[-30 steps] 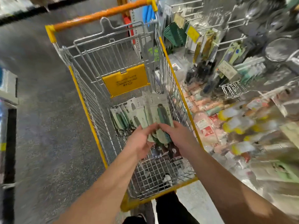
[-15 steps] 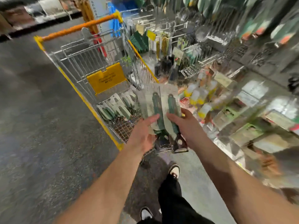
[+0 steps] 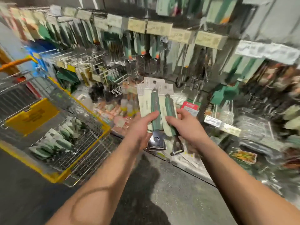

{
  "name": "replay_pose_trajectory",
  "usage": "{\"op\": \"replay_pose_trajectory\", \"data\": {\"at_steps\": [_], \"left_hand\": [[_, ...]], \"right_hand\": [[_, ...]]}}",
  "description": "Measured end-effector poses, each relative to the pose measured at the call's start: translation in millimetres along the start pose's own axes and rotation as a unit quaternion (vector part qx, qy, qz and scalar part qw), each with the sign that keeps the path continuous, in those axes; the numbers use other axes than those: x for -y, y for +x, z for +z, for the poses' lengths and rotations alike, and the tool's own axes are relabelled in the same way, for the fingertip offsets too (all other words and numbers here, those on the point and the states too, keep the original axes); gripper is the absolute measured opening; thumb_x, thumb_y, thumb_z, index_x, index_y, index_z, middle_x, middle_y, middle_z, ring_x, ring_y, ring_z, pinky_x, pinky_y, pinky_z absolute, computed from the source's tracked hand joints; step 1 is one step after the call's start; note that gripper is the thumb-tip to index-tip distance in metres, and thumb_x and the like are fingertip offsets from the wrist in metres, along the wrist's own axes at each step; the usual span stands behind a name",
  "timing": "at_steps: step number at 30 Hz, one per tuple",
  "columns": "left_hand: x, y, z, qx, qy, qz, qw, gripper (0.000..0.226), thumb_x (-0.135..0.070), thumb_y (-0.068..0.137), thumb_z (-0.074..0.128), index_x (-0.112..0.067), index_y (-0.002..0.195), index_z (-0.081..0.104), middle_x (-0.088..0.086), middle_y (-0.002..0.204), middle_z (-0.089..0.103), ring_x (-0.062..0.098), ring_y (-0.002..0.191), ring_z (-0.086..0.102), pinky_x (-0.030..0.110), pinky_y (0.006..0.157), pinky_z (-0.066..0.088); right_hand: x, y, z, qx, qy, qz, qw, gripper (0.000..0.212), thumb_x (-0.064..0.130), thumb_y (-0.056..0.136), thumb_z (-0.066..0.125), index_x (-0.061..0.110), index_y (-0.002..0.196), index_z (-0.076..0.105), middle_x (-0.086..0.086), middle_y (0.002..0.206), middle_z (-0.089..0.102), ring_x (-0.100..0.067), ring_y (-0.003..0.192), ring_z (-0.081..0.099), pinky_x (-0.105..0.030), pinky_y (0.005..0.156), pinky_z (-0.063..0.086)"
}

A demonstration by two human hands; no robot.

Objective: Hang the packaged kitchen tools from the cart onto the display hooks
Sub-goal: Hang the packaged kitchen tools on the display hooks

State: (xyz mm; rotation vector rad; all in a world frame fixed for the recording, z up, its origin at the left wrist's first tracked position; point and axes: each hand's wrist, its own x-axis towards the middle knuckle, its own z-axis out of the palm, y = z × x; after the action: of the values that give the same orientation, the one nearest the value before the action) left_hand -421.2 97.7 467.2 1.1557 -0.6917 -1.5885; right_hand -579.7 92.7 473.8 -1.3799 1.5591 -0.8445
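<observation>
Carrying a fanned bunch of carded kitchen tools (image 3: 156,109) — green-handled steel utensils on pale cardboard backings — from the yellow-framed wire shopping cart (image 3: 90,153) toward the wall of display hooks (image 3: 113,78); this is judged to be the transfer step, with nothing from this bunch hung yet. The left hand (image 3: 141,127) grips the lower part of the left-hand pack, thumb laid across its green handle. The right hand (image 3: 185,125) holds the right-hand pack, thumb on the card front and fingers behind. The bunch sits in mid-air between the hands, in front of the lower shelves and apart from any hook.

Orientation: the long axis of each pack runs near vertical in the view. The punched hang-holes in the card tops point up and toward the display; the steel working heads hang below the hands, toward the floor. The right pack leans slightly, fanned out from the left.

More packs of the same kind lie in the cart basket at left.

Next move, as a judgement: separate one pack, pick the matching hook, and thread its hang-hole squarely over the hook tip. The display is motion-blurred, so the target hook cannot be told.
</observation>
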Motion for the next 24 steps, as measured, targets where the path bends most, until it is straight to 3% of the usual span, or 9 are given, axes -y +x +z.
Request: {"op": "replay_pose_trajectory", "data": {"at_steps": [2, 4, 7, 11, 14, 18, 20, 24], "left_hand": [[13.9, 3.4, 55.6, 0.013, -0.010, -0.011, 1.000, 0.043, -0.009, 0.084, 0.075, -0.006, 0.125, 0.065, 0.015, 0.110, 0.075, 0.033, 0.102, 0.072, 0.055, 0.098, 0.053], [22.4, 5.1, 101.2, 0.057, -0.005, -0.002, 0.998, 0.032, -0.005, 0.089, 0.069, -0.007, 0.121, 0.067, 0.015, 0.110, 0.075, 0.033, 0.102, 0.072, 0.053, 0.097, 0.054], [38.2, 1.3, 188.3, 0.115, 0.012, 0.022, 0.993, 0.031, -0.004, 0.090, 0.066, -0.007, 0.121, 0.067, 0.016, 0.111, 0.075, 0.034, 0.103, 0.072, 0.051, 0.096, 0.055], [41.5, -6.2, 280.5, 0.156, 0.028, 0.044, 0.986, 0.030, -0.002, 0.087, 0.069, -0.009, 0.116, 0.067, 0.011, 0.100, 0.078, 0.026, 0.088, 0.075, 0.044, 0.082, 0.061], [34.4, -13.7, 332.2, 0.196, 0.048, 0.055, 0.978, 0.030, -0.005, 0.089, 0.069, -0.012, 0.118, 0.066, 0.010, 0.104, 0.077, 0.024, 0.090, 0.075, 0.041, 0.077, 0.062], [19.5, -19.2, 379.5, 0.231, 0.063, 0.081, 0.967, 0.022, -0.009, 0.090, 0.069, -0.017, 0.111, 0.066, 0.001, 0.094, 0.079, 0.015, 0.083, 0.076, 0.033, 0.071, 0.060], [10.6, -19.5, 393.6, 0.241, 0.073, 0.093, 0.963, 0.025, -0.011, 0.091, 0.069, -0.017, 0.114, 0.065, -0.002, 0.094, 0.079, 0.010, 0.082, 0.076, 0.030, 0.068, 0.059], [-8.4, -6.8, 405.1, 0.243, 0.070, 0.112, 0.961, 0.029, -0.014, 0.089, 0.071, -0.021, 0.117, 0.064, -0.004, 0.101, 0.078, 0.013, 0.096, 0.074, 0.043, 0.091, 0.055]], "right_hand": [[-11.4, -11.1, -57.9, -0.024, -0.007, -0.013, 1.000, 0.021, 0.041, 0.087, 0.070, 0.036, 0.106, 0.062, 0.016, 0.092, 0.073, 0.001, 0.075, 0.070, -0.018, 0.070, 0.055], [-18.0, -20.3, -102.8, -0.060, -0.026, -0.013, 0.998, 0.033, 0.047, 0.085, 0.069, 0.034, 0.114, 0.058, 0.018, 0.098, 0.071, -0.003, 0.084, 0.070, -0.026, 0.077, 0.055], [-36.0, -35.7, -186.8, -0.125, -0.040, -0.025, 0.991, 0.032, 0.041, 0.086, 0.070, 0.034, 0.113, 0.055, 0.019, 0.097, 0.069, 0.001, 0.087, 0.065, -0.019, 0.070, 0.048], [-46.4, -54.9, -273.5, -0.196, -0.047, -0.046, 0.978, 0.028, 0.033, 0.087, 0.072, 0.033, 0.108, 0.054, 0.020, 0.095, 0.065, 0.003, 0.087, 0.063, -0.012, 0.070, 0.046], [-43.9, -65.3, -322.5, -0.240, -0.053, -0.061, 0.967, 0.028, 0.034, 0.087, 0.073, 0.032, 0.107, 0.053, 0.016, 0.098, 0.065, -0.004, 0.090, 0.064, -0.023, 0.075, 0.048], [-35.0, -72.6, -368.9, -0.287, -0.061, -0.078, 0.953, 0.029, 0.035, 0.088, 0.072, 0.035, 0.105, 0.049, 0.021, 0.094, 0.060, 0.000, 0.086, 0.061, -0.015, 0.068, 0.044], [-29.0, -71.9, -385.5, -0.308, -0.063, -0.087, 0.945, 0.025, 0.036, 0.088, 0.072, 0.038, 0.099, 0.050, 0.021, 0.095, 0.062, 0.000, 0.086, 0.063, -0.019, 0.070, 0.048], [-10.4, -60.5, -405.2, -0.346, -0.060, -0.099, 0.931, 0.032, 0.039, 0.087, 0.070, 0.032, 0.114, 0.055, 0.016, 0.101, 0.065, -0.004, 0.088, 0.066, -0.029, 0.076, 0.056]]}}
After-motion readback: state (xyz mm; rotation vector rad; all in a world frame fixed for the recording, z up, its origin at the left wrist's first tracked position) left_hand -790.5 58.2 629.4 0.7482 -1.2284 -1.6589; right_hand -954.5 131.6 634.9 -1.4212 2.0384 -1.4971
